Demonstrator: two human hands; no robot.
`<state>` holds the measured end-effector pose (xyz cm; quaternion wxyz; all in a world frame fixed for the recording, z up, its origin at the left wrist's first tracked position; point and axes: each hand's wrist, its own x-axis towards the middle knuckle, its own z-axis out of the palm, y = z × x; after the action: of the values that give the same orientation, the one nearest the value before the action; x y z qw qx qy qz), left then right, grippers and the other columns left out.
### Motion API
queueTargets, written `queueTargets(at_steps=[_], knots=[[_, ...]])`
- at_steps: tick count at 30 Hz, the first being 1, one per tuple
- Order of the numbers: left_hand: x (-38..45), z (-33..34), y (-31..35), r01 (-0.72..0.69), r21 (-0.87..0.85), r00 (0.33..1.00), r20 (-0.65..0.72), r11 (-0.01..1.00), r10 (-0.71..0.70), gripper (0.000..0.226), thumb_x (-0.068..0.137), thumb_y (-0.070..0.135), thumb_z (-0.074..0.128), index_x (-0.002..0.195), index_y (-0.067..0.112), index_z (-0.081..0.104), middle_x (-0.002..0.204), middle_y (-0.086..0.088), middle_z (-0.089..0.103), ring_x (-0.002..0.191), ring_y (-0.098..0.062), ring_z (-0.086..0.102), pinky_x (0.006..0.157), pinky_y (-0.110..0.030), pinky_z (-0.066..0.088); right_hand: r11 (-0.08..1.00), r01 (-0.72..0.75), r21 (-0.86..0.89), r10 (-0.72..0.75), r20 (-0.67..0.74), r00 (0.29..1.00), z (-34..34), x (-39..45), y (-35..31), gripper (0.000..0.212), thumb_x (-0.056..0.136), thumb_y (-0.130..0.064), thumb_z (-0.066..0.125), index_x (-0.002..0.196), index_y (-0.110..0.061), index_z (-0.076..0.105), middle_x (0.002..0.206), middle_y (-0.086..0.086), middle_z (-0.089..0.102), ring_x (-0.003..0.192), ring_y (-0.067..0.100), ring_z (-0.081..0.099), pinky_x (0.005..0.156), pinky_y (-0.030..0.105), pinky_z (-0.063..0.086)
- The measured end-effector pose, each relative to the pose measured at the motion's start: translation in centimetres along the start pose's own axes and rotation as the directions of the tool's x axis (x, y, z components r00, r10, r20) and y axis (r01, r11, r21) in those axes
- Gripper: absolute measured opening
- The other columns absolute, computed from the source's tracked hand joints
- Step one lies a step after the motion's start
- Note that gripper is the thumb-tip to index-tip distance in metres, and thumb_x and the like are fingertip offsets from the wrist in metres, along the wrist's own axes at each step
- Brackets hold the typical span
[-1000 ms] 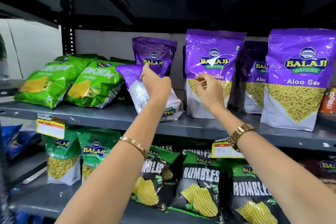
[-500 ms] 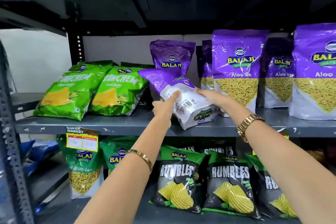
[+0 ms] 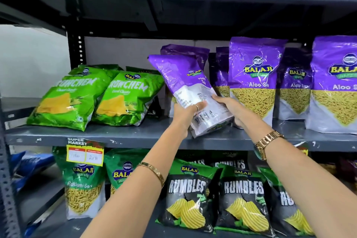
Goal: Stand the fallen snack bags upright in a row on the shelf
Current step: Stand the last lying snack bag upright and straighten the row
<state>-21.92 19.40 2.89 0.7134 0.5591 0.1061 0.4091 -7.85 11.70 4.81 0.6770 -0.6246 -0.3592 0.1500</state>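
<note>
Both hands, left hand (image 3: 188, 111) and right hand (image 3: 230, 109), clasp the lower end of the tilted purple bag (image 3: 185, 91) above the shelf (image 3: 116, 137); light, soft and probably slippery, so gripping its base seems best.

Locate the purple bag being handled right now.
In the head view, the tilted purple bag sits center on the middle shelf, held by the left hand and right hand, between the green bags and upright Aloo Sev bags.
</note>
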Motion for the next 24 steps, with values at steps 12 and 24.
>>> queueTargets(at_steps=[12,24], knots=[[5.0,-3.9,1.6,-0.161,0.283,0.986,0.076,0.945,0.145,0.065,0.066,-0.016,0.069,0.120,0.010,0.045,0.109,-0.009,0.064,0.087,-0.018,0.063,0.063,-0.020,0.055,0.994,0.073,0.077,-0.082,0.123,0.989,2.7,5.0,2.5,0.007,0.081,-0.006,0.062,0.086,-0.011,0.061,0.062,-0.009,0.074,0.067,0.010,0.066,0.070,0.026,0.056],[6.6,-6.0,-1.1,-0.094,0.201,0.994,-0.030,0.975,0.102,0.062,0.074,0.000,0.071,0.128,0.009,0.043,0.114,-0.013,0.062,0.095,-0.025,0.061,0.085,-0.037,0.051,0.853,0.343,-0.394,-0.434,-0.170,0.885,3.1,4.2,4.4,0.042,0.075,-0.033,0.068,0.108,-0.017,0.048,0.098,-0.001,0.058,0.085,0.018,0.056,0.080,0.036,0.046]])
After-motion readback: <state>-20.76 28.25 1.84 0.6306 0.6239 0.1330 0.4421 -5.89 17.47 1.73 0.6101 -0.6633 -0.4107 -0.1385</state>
